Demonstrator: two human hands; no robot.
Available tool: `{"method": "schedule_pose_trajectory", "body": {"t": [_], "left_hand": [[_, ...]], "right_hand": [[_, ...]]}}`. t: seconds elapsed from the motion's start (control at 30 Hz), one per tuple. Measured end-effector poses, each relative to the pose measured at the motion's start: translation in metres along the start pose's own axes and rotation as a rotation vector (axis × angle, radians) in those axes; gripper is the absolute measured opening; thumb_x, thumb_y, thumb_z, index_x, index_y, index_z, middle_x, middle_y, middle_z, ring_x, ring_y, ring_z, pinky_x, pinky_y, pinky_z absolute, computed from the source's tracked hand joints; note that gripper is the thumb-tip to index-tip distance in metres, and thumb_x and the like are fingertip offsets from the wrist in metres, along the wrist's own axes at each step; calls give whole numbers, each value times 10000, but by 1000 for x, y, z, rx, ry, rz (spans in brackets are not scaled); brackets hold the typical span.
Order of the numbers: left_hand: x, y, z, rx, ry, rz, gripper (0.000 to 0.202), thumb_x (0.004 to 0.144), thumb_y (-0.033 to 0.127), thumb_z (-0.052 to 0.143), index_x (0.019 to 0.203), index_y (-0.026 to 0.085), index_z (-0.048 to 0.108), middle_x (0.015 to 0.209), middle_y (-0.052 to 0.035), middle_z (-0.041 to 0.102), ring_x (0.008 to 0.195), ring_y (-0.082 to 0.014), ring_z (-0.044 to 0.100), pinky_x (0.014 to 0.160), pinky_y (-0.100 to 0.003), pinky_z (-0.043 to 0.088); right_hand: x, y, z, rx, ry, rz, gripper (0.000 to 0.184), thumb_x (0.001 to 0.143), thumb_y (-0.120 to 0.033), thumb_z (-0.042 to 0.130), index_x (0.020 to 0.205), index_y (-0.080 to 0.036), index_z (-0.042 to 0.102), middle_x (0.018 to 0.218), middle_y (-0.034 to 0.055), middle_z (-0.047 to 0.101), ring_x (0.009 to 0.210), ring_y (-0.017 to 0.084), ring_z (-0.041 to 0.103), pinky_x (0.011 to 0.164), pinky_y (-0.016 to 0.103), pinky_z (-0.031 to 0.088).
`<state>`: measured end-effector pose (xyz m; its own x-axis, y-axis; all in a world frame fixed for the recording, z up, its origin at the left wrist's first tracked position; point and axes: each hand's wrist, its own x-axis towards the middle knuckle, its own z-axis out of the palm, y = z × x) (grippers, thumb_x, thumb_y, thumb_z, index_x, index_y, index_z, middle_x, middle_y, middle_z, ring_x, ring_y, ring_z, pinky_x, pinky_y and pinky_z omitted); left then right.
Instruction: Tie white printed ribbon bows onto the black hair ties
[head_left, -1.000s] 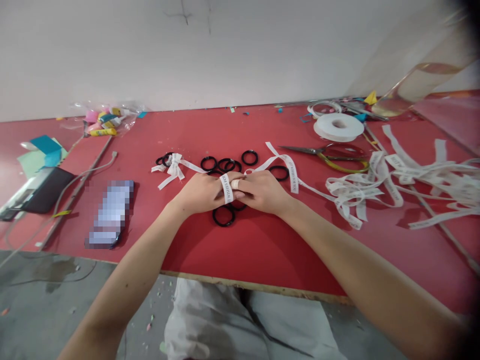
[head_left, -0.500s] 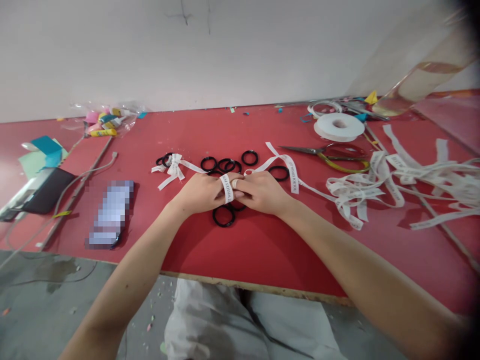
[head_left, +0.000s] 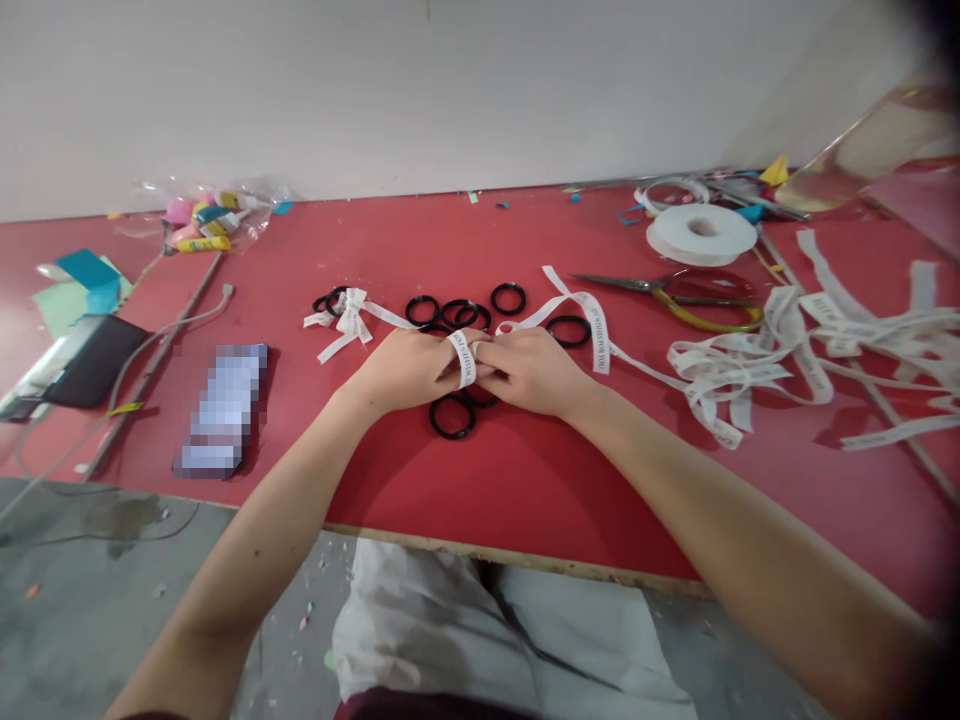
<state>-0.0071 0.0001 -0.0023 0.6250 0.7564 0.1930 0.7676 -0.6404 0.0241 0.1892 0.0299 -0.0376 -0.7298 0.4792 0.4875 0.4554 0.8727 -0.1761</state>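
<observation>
My left hand [head_left: 409, 370] and my right hand [head_left: 529, 372] meet above the red table, fingers closed together. A white printed ribbon [head_left: 463, 360] wraps over the fingers of my left hand, and both hands grip it. Its printed end [head_left: 600, 335] curls out beyond my right hand. Several black hair ties [head_left: 452, 416] lie around and under the hands. Left of them is a black hair tie with a white ribbon bow [head_left: 352, 318], from which a strip runs toward my left hand. The fingertips are mostly hidden.
Scissors [head_left: 675, 298] with yellow-green handles, a white ribbon roll [head_left: 701, 236] and a tangle of printed ribbon [head_left: 750, 365] lie to the right. A phone [head_left: 223, 410], cable [head_left: 161, 345], black case [head_left: 94, 360] and bag of small bottles [head_left: 210, 220] are at left.
The view has shifted slightly, so the table appears higher. Both hands stay together on the ribbon, with only slight finger movement.
</observation>
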Motion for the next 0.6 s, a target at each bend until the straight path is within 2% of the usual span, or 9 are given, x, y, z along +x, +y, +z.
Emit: {"method": "schedule_pose_trajectory", "body": {"t": [0.23,0.6], "left_hand": [[2,3,-3,50,-126,-49,463,989,419,361,1254,139,617,670,-75,708,597,-199,655,498,-271,281],[2,2,-3,95,-85,-16,440,980,393,371,1237,151,634,609,-52,683,551,-179,631,473,-274,228]], "right_hand": [[0,0,2,6,-72,38,214,857,-186,446,757,-184,635,607,28,613,545,153,496,562,288,241],[-1,1,2,13,-65,30,193,845,-175,459,792,-189,645,637,27,636,557,154,504,574,291,255]]}}
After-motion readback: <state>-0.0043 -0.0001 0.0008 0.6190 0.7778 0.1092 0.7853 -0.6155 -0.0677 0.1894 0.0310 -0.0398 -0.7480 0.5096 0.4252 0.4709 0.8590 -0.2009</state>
